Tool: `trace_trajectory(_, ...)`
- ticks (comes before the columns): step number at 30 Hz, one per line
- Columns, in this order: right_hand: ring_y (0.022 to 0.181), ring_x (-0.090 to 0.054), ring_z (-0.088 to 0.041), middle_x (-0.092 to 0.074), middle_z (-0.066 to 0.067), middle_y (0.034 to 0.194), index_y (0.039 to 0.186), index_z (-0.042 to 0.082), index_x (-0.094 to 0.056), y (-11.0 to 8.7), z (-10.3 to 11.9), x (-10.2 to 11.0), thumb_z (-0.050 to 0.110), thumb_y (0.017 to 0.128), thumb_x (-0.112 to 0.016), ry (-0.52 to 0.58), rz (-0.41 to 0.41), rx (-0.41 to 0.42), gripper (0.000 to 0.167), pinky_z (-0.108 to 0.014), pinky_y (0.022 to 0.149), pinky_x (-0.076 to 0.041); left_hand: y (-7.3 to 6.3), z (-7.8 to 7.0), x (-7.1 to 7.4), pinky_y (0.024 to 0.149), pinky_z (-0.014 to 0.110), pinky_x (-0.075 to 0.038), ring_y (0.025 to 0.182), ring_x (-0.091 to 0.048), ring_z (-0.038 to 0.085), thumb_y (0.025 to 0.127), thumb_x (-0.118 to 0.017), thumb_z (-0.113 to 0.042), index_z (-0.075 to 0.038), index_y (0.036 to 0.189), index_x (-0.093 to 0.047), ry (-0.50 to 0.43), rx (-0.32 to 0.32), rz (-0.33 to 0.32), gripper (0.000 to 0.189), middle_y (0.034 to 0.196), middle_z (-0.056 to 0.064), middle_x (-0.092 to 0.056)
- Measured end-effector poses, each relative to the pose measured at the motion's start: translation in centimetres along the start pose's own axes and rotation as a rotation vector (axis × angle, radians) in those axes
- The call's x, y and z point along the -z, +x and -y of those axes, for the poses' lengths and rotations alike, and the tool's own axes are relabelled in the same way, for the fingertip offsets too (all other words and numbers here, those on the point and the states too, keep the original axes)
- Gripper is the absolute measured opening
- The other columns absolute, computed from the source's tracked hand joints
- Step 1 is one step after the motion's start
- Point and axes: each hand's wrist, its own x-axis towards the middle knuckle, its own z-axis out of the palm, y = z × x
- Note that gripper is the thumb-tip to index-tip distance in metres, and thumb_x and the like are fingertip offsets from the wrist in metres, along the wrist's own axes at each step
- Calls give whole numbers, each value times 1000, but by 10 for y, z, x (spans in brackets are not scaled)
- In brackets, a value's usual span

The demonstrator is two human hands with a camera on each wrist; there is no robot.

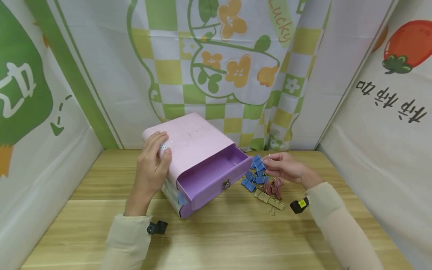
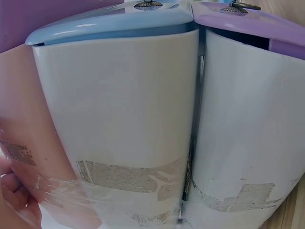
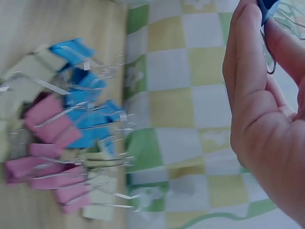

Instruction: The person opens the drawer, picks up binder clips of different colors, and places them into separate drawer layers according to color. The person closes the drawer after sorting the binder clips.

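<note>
A stacked drawer unit [image 1: 194, 138] with a pink top tier stands angled on the table. Its purple top drawer [image 1: 216, 176] is pulled partway out, the inside floor showing. My left hand [image 1: 152, 165] rests on the pink tier's left edge, fingers and thumb lying on the top surface. In the right hand [image 1: 287, 167], a blue binder clip [image 1: 258, 163] is pinched between thumb and fingers, held over a pile of binder clips. The right wrist view shows this blue clip [image 3: 269, 8] at the fingertips, with blue, pink [image 3: 50, 119] and cream clips lying to the left.
Lower white tiers with a blue drawer front [image 2: 114, 26] and a purple drawer front [image 2: 252, 21] show in the left wrist view. Behind the table [image 1: 233, 236] hangs a checkered curtain [image 1: 216, 75]. White printed panels [image 1: 381, 150] flank both sides.
</note>
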Motion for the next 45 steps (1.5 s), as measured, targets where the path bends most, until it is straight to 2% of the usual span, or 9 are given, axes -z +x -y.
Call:
trace_trajectory(11, 91, -78, -10, -80, -2, 103, 107, 14, -77, -4, 63, -24, 4, 107, -55, -62, 17, 46, 24, -22, 90, -64, -1, 0, 1, 130, 54, -34, 153, -45, 31, 101, -52, -25, -2, 142, -63, -8, 2, -3, 49, 155, 13, -58)
trace_trajectory(15, 85, -71, -6, -73, 2, 95, 106, 13, -76, -3, 79, -39, 4, 107, -56, -130, 38, 61, 23, -26, 97, -64, 0, 0, 1, 130, 54, -34, 153, -45, 31, 101, -52, -26, -1, 142, -63, -9, 0, 2, 50, 155, 13, -58)
trace_trajectory(19, 94, -71, -10, -71, 0, 106, 113, 7, -75, 1, 92, -59, 3, 106, -57, -210, 81, 84, 20, -33, 103, -62, 1, 0, 3, 130, 54, -34, 153, -45, 32, 101, -52, -26, -1, 142, -63, -11, -5, 2, 50, 154, 14, -59)
trace_trajectory(23, 99, -75, -14, -73, -5, 123, 124, 0, -73, 7, 102, -81, 4, 104, -61, -287, 149, 90, 24, -30, 95, -65, 1, 0, 4, 130, 54, -34, 153, -45, 32, 101, -52, -27, 0, 142, -62, -7, -5, -4, 50, 154, 14, -59)
trace_trajectory(26, 93, -72, -12, -72, -7, 119, 126, -4, -72, 10, 106, -100, 4, 102, -65, -346, 189, 75, 26, -26, 87, -66, 1, 0, 4, 130, 54, -34, 152, -45, 33, 100, -52, -26, 0, 142, -62, -3, -5, -2, 50, 154, 14, -59)
trace_trajectory(32, 98, -75, -16, -73, -10, 122, 118, 0, -77, 13, 109, -137, 9, 100, -70, -524, 242, 49, 22, -35, 94, -66, 0, -1, 3, 131, 53, -34, 152, -45, 32, 101, -53, -26, 0, 141, -62, -6, -10, 3, 49, 154, 14, -59)
trace_trajectory(36, 93, -77, -16, -77, -10, 113, 115, 2, -80, 15, 109, -158, 10, 99, -73, -627, 277, 52, 19, -37, 93, -67, 1, -1, 3, 131, 53, -34, 152, -45, 32, 101, -53, -27, 0, 141, -63, -6, -8, 0, 50, 154, 14, -59)
trace_trajectory(40, 81, -75, -10, -80, -4, 94, 110, 6, -83, 15, 110, -175, 14, 96, -76, -754, 289, 74, 18, -31, 83, -67, 1, -2, 3, 131, 53, -34, 152, -45, 32, 101, -53, -27, -1, 142, -62, -2, -2, 4, 50, 154, 14, -59)
trace_trajectory(45, 68, -61, -5, -74, 4, 75, 100, 14, -86, 13, 112, -194, 22, 94, -79, -923, 290, 125, 11, -19, 65, -53, 1, -1, 4, 131, 53, -34, 152, -46, 32, 101, -53, -28, -1, 142, -62, -2, 6, 6, 50, 154, 14, -59)
